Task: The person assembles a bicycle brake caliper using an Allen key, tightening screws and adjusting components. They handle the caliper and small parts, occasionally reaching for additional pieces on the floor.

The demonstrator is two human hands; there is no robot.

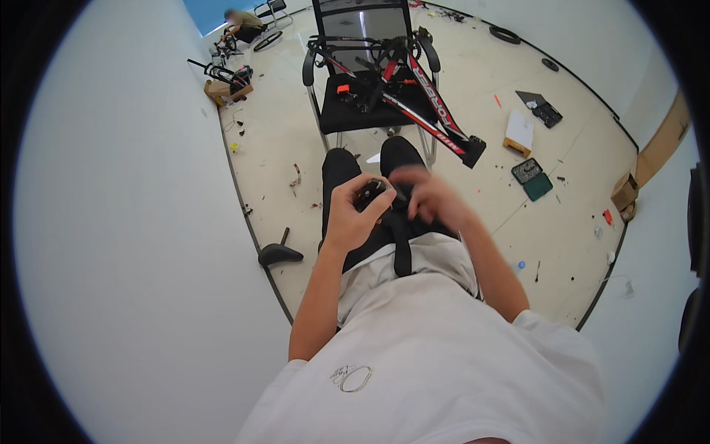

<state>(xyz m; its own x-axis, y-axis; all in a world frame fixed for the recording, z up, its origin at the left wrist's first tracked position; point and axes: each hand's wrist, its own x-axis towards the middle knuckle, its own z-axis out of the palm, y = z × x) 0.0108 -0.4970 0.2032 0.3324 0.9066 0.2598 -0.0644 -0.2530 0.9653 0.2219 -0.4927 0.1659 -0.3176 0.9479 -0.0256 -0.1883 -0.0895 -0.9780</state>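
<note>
My left hand [353,211] is closed around a small dark bike part [370,194] above my lap; its exact kind cannot be made out. A long black piece [401,248] with a rounded end lies over my lap just below; whether it joins the held part is unclear. My right hand [429,196] is beside the part on the right, its fingers bent and smeared by motion. In front of my knees, a red, black and white bicycle frame [436,103] rests across a black chair [333,118], with a small orange-red item [343,89] on the seat.
A bike saddle [279,254] lies on the floor at left. To the right are an open green tool case [543,186], a black case [546,112], a white sheet [520,127] and a cardboard box [625,191]. Another person [245,28] crouches far left near bike parts. Tyres [505,35] lie far right.
</note>
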